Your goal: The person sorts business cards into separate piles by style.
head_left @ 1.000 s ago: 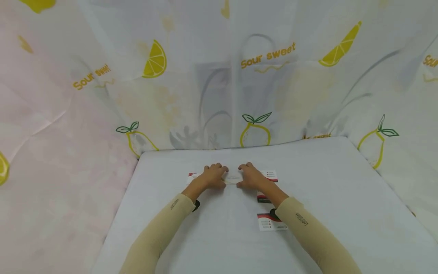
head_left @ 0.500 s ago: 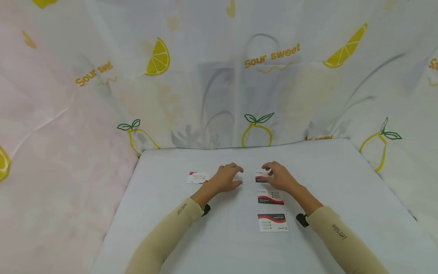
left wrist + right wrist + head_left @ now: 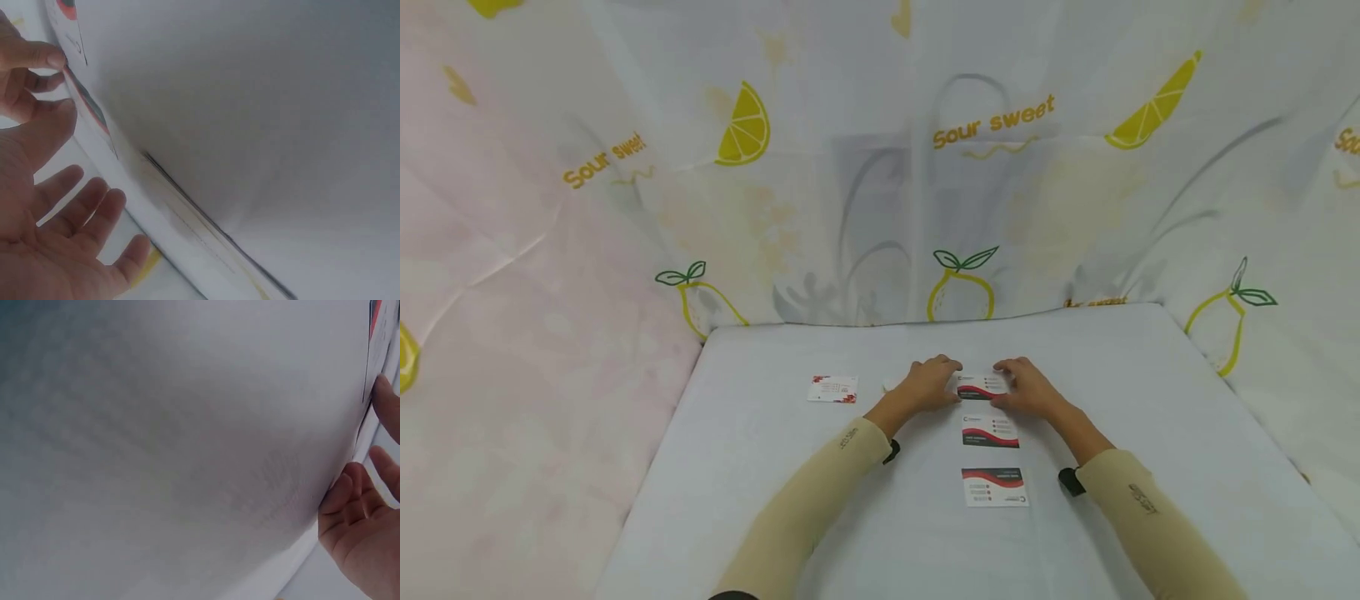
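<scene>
A business card (image 3: pixel 981 388) with a black and red wave lies flat between my hands, top of a column of similar cards. Beside its left edge is my left hand (image 3: pixel 928 387), thumb and fingers spread apart. My right hand (image 3: pixel 1032 390) is at its right edge, with the thumb at the near corner and the fingers at the far one. In the left wrist view, the left fingers are loosely bent and hold nothing, near the card (image 3: pixel 90 109). A pale card (image 3: pixel 887 387) is mostly hidden behind the left hand.
Two more red-and-black business cards, a middle one (image 3: pixel 991 432) and a nearer one (image 3: pixel 995 487), lie below on the white tabletop (image 3: pixel 850 533). A white card with red flowers (image 3: pixel 832 389) lies to the left. A lemon-printed cloth (image 3: pixel 820 225) hangs behind.
Both hands were at the pale card; the right hand went right to the top red-and-black card. The left hand then left the pale card and came to that card's left edge.
</scene>
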### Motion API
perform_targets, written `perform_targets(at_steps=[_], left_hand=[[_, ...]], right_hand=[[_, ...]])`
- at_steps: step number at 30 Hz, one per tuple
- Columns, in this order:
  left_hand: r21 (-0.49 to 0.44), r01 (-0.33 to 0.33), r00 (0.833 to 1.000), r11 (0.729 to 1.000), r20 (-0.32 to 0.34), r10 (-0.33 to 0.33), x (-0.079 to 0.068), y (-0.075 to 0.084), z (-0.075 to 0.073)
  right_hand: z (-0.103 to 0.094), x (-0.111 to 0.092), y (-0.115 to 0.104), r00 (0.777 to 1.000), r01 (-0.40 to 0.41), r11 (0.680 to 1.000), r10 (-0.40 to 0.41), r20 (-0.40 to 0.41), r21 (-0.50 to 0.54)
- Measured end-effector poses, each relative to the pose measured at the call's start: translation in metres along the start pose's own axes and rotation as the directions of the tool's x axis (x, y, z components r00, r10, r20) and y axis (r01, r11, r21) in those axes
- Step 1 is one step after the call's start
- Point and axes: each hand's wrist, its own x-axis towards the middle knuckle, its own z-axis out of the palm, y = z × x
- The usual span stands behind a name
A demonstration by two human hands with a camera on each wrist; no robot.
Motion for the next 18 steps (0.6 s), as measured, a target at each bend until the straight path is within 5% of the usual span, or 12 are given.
perform_targets(at_steps=[7, 18], left_hand=[[0.038, 0.028, 0.999, 0.999, 0.023, -0.029, 0.009, 0.0112, -0.0014], [0.09, 0.032, 0.998, 0.995, 0.054, -0.037, 0.0107, 0.0128, 0.0012]], right_hand=[[-0.0005, 0.0081, -0.0035, 0.999, 0.053, 0.997, -0.052, 0.015, -0.05], [0.0005, 0.0079, -0.0064, 0.998, 0.001, 0.999, 0.001, 0.059, -0.036]])
